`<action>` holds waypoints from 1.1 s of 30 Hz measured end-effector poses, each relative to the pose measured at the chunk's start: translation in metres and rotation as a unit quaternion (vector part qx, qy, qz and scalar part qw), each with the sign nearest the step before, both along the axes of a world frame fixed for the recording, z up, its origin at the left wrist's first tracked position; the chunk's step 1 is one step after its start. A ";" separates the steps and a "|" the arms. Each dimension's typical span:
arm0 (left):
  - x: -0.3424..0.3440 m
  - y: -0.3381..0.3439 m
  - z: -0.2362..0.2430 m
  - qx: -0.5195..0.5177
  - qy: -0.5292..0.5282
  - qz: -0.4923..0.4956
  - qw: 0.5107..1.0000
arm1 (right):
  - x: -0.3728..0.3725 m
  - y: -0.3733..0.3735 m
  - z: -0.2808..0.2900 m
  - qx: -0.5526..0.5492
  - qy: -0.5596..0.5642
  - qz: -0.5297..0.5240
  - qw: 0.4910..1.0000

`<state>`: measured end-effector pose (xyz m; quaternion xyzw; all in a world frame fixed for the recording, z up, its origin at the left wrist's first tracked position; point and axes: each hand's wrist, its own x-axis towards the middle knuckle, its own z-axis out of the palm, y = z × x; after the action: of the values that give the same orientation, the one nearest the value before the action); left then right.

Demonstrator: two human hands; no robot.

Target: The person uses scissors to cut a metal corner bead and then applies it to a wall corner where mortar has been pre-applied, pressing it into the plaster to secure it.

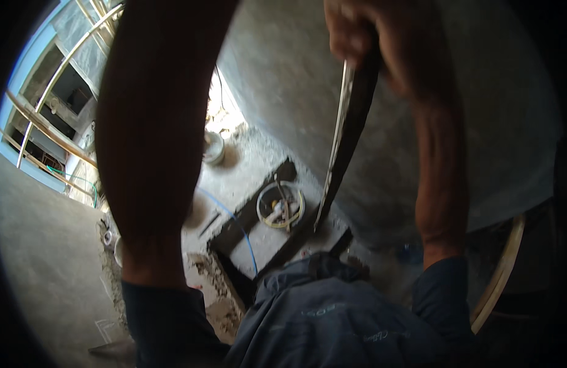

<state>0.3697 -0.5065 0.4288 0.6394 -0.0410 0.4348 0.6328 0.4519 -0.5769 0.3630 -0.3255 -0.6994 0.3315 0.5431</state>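
Observation:
My right hand (357, 37) is closed round the upper end of a long flat bar (351, 126). The bar is dark with a pale, shiny left edge, looks narrower toward its lower end, and slants down past a round pale bucket (259, 208). Inside this bucket are several tools and small things, too small to name. Up the left side stretches my left forearm (161, 135); its hand lies beyond the top edge, out of sight.
A grey plastered wall (283, 104) rises behind the bar. Below, a dark trench (234, 273) edges a concrete slab (240, 254), crossed by a blue hose (243, 233). Another bucket (214, 150) stands farther off. Poles (53, 132) are at left, a curved-looking wooden plank (498, 282) at right.

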 end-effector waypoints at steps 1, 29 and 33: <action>-0.003 -0.010 0.019 0.011 -0.006 -0.003 1.000 | -0.022 -0.015 -0.006 -0.009 0.030 -0.142 0.989; 0.038 -0.026 0.042 0.034 0.040 -0.105 0.993 | 0.056 0.023 0.267 0.235 0.017 -0.006 0.972; 0.034 -0.023 0.035 0.051 0.049 -0.076 0.995 | 0.029 0.011 0.245 0.306 0.002 -0.092 0.948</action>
<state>0.4033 -0.5291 0.4636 0.6863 -0.0805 0.3508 0.6320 0.4808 -0.5661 0.6078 -0.2060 -0.7329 0.0510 0.6464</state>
